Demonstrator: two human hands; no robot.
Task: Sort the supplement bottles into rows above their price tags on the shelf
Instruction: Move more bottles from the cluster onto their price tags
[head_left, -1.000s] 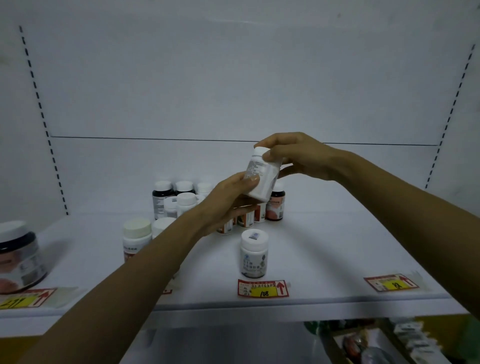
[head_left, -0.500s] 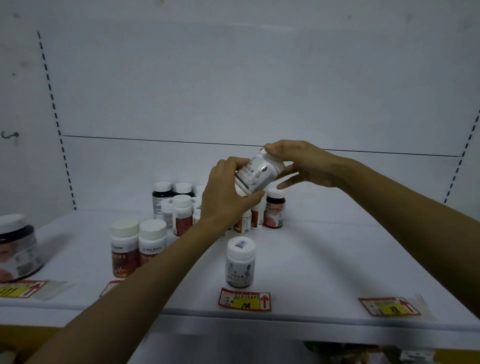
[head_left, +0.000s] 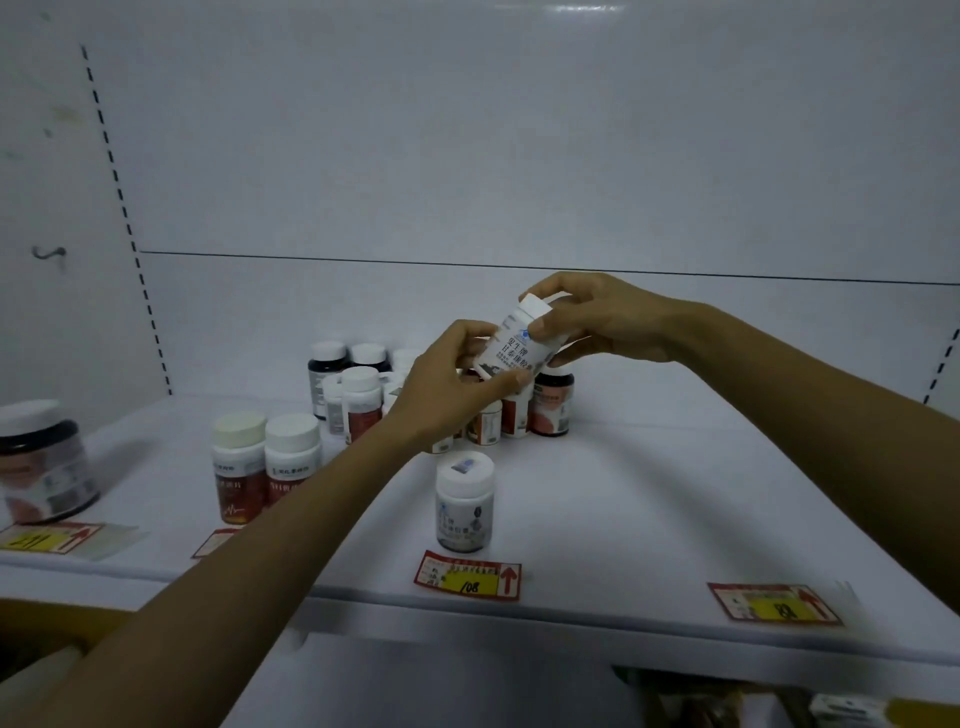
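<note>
Both hands are clamping 1 white bottle (head_left: 519, 345), tilted, above the shelf (head_left: 675, 493): left hand (head_left: 447, 384) wrapping its base, right hand (head_left: 597, 325) pinching near its cap. It is looking light, rigid and smooth, so gripping around the body is seeming safest.

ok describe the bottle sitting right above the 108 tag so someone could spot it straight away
Start at the front edge of the white shelf and find the red and yellow 108 tag near its middle. Just behind it one white bottle stands alone, upright, with a grey-blue label, whereas the pair to its left has red labels.
</note>
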